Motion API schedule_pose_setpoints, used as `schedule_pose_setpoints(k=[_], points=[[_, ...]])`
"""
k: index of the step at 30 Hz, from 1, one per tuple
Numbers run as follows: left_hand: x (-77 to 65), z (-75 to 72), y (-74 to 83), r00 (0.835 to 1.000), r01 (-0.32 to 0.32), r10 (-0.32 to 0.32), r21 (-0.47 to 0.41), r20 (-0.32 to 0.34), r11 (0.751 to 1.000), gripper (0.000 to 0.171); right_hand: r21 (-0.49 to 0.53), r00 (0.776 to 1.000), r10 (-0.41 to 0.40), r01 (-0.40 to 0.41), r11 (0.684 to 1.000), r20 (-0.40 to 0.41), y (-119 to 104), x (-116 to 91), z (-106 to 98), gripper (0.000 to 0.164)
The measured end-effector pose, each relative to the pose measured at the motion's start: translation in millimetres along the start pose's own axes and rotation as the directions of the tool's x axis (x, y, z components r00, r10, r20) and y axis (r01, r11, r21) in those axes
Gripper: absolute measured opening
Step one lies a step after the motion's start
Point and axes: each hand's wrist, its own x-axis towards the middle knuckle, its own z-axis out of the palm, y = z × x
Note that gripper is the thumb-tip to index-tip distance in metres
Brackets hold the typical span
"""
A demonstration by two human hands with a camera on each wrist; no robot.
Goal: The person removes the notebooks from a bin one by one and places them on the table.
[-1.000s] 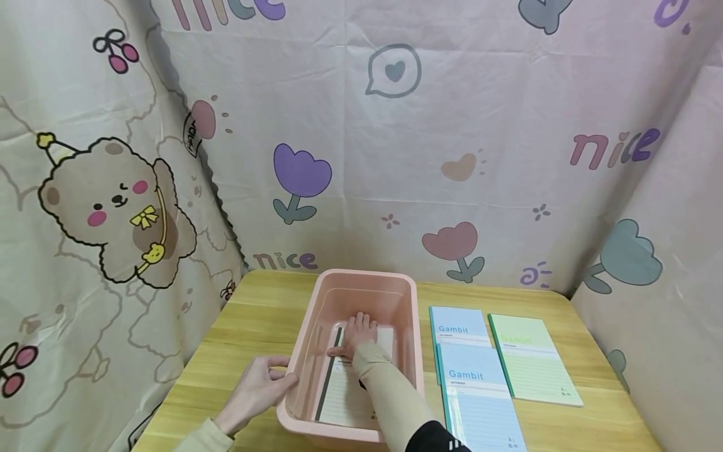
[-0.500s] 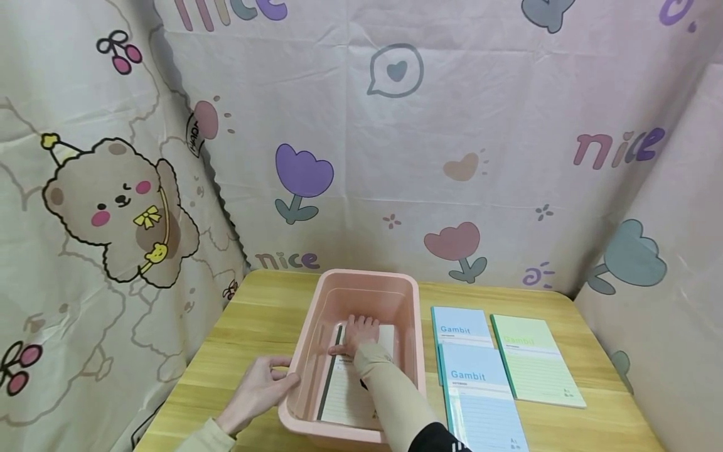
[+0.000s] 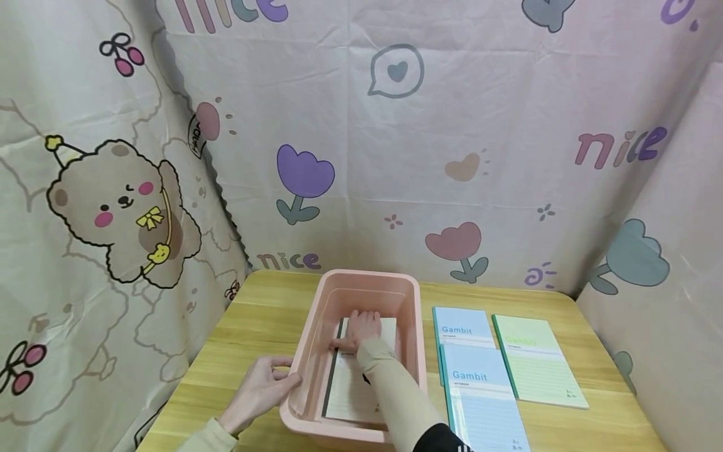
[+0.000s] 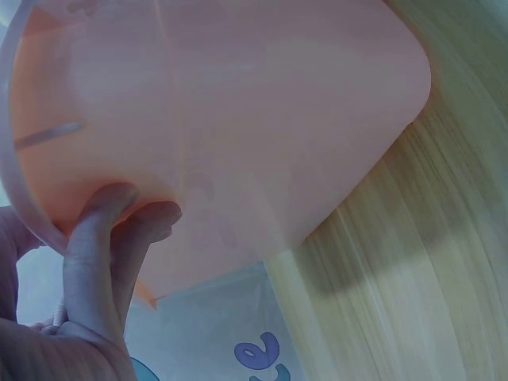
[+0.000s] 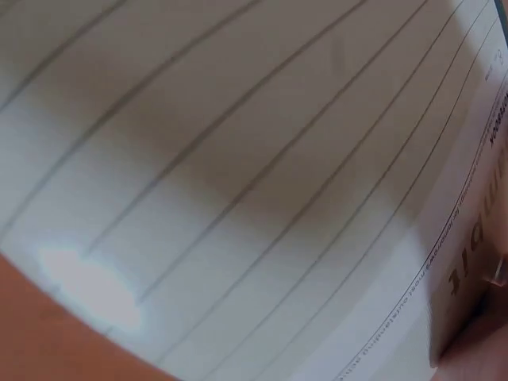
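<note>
In the head view my left hand (image 3: 261, 389) grips the left rim of a pink plastic bin (image 3: 290, 411). The left wrist view has its fingers (image 4: 89, 270) bent against the bin's outer wall. Inside the bin, my right hand (image 3: 363, 329) lies over the upper part of a pale lined notebook (image 3: 347, 395) with a dark spine. Its fingers point toward the far end, and the thumb reaches left to the spine. Up close in the right wrist view, the ruled cover fills most of the picture; only a little of the hand shows at the right edge.
Right of the bin, two blue notebooks (image 3: 482, 408) lie overlapping, with a green notebook (image 3: 539, 361) beside them. All rest on a wooden table (image 3: 271, 314). A printed curtain (image 3: 390, 157) hangs behind and at both sides.
The notebook in the bin has slid slightly toward the far end, along with my right hand. My left hand keeps its hold on the rim.
</note>
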Motion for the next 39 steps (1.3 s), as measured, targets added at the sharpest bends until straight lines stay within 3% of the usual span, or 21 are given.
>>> schedule_pose_setpoints(k=[6,12,19,28,39], points=[[1.6,-0.2,-0.7,1.000,-0.008,0.008,0.002,0.004,1.000,0.050,-0.006,0.993,-0.085,0.085,0.996,-0.076,3,6,-23,0.073],[1.6,-0.4,-1.8,1.000,0.021,-0.021,0.017,-0.012,1.000,0.050,-0.027,0.984,-0.162,0.160,0.987,-0.080,4,8,-55,0.072],[2.0,-0.5,-0.7,0.999,0.024,-0.023,0.036,-0.031,0.999,0.049,-0.030,0.979,-0.189,0.187,0.982,-0.074,4,11,-98,0.071],[4.6,-0.9,-0.6,1.000,0.018,-0.018,0.025,-0.010,1.000,0.051,-0.049,0.960,-0.242,0.238,0.970,-0.137,14,4,-156,0.062],[2.0,-0.4,0.6,1.000,0.024,-0.024,0.022,-0.006,0.999,0.050,0.087,0.942,-0.226,0.255,0.963,-0.249,44,-19,-226,0.060]])
